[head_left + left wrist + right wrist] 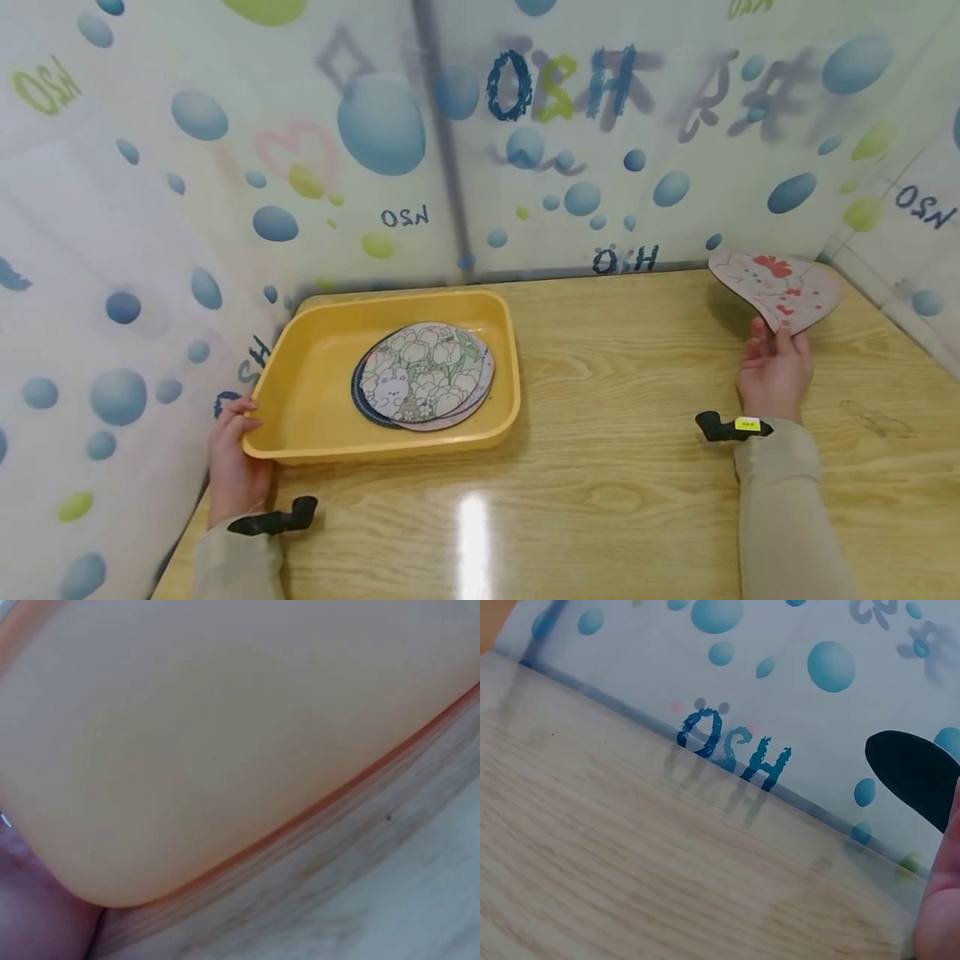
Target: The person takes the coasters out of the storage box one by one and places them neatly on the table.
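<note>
A yellow plastic tray (322,452) stands on the left of the table. My left hand (236,458) grips its front left corner, fingers bent over the rim; in the left wrist view the tray's outer wall (225,765) fills most of the picture. Inside the tray lies a loose stack of round mats, the top one a floral mat (423,375) with a white rabbit. At the far right, my right hand (776,375) pinches the near edge of a pink cartoon mat (813,292), held bent above the table. Its black underside (915,769) shows in the right wrist view.
A wooden table (600,500) spreads under both hands. Behind it and along the sides hangs a whitish curtain (555,192) printed with blue and green drops. Light glares off the table near its front middle.
</note>
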A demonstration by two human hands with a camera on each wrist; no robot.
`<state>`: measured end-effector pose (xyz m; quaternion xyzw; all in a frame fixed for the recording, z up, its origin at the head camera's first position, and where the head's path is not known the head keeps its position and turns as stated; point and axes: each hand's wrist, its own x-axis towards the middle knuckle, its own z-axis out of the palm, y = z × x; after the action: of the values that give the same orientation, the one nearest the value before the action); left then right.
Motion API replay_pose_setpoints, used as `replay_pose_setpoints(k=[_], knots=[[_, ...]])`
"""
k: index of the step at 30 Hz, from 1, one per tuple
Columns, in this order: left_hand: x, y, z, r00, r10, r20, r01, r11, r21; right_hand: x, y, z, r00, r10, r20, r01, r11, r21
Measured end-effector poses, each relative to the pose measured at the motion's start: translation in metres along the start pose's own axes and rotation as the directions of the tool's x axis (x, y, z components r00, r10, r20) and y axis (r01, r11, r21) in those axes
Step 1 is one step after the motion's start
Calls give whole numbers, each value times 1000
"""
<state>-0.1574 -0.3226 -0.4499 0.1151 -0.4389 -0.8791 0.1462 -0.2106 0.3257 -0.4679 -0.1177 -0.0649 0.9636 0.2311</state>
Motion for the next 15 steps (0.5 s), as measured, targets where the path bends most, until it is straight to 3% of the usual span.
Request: replay_pose_setpoints(k=[15], knots=[[0,0,0,1000,-8,3,8,1000,-2,4,-7,-4,998,55,5,-55,992,111]])
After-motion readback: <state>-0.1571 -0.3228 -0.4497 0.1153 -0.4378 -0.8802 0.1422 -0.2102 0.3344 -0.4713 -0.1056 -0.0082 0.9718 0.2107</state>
